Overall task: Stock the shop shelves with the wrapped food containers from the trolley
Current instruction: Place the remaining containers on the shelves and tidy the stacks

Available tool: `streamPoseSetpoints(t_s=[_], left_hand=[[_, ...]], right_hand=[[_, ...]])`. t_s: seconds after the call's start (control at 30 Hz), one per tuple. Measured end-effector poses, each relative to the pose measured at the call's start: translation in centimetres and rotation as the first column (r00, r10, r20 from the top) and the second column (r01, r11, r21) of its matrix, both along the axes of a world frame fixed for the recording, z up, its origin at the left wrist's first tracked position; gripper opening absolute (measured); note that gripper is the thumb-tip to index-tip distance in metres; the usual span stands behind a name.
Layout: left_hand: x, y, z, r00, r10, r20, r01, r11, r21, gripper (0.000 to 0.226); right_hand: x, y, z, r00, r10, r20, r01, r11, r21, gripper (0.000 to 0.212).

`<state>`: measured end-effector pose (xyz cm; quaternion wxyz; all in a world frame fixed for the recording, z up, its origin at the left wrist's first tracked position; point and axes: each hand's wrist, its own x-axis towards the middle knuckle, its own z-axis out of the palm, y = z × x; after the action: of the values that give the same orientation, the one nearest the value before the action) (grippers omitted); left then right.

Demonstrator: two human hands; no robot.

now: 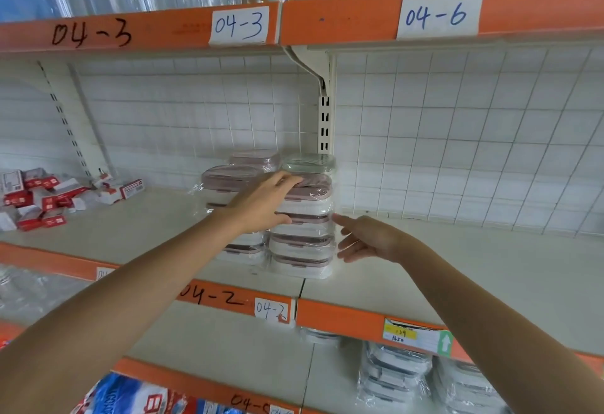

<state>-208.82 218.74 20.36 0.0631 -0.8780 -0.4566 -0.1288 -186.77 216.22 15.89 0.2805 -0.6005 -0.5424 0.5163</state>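
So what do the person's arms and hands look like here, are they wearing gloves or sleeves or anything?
Nothing is worn that shows. Both forearms are bare right up to the frame's edge, with no sleeve in view. The left hand and right hand have no gloves, and no rings, watch or bracelet can be seen. The fingers are bare too.

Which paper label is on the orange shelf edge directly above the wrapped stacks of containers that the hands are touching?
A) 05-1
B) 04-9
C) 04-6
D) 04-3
D. The white paper label on the orange shelf edge above the wrapped stacks of containers reads 04-3, while the 04-6 label sits further to the right, over the bare shelf section.
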Motion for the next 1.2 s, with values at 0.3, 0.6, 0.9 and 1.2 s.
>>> streamPoseSetpoints(t_s=[0.3, 0.6, 0.9, 1.2], left_hand=[[0.0, -1.4, -0.5, 0.998, 0.058, -0.018, -0.056, 0.994, 0.094, 0.076], [-1.2, -7.9, -5.8, 1.0, -0.012, 0.012, 0.009, 0.965, 0.261, 0.022], [1.9, -12.0, -11.0, 0.991, -0.124, 0.049, 0.122, 0.992, 0.034, 0.018], [-1.2, -18.5, -17.5, 0.997, -0.061, 0.04, 0.069, 0.955, -0.288, 0.03]], right_hand=[[-0.5, -0.5, 0.0, 0.873, 0.063, 0.483, -0.148, 0.979, 0.141, 0.041], [-1.0, -5.5, -4.1, 0.398, -0.171, 0.901, -0.482, 0.797, 0.364, 0.036], [1.3, -11.9, -6.5, 0.438, -0.151, 0.886, -0.613, 0.67, 0.417, 0.034], [-2.0, -19.9, -12.2, 0.462, -0.04, 0.886, -0.615, 0.705, 0.353, 0.032]])
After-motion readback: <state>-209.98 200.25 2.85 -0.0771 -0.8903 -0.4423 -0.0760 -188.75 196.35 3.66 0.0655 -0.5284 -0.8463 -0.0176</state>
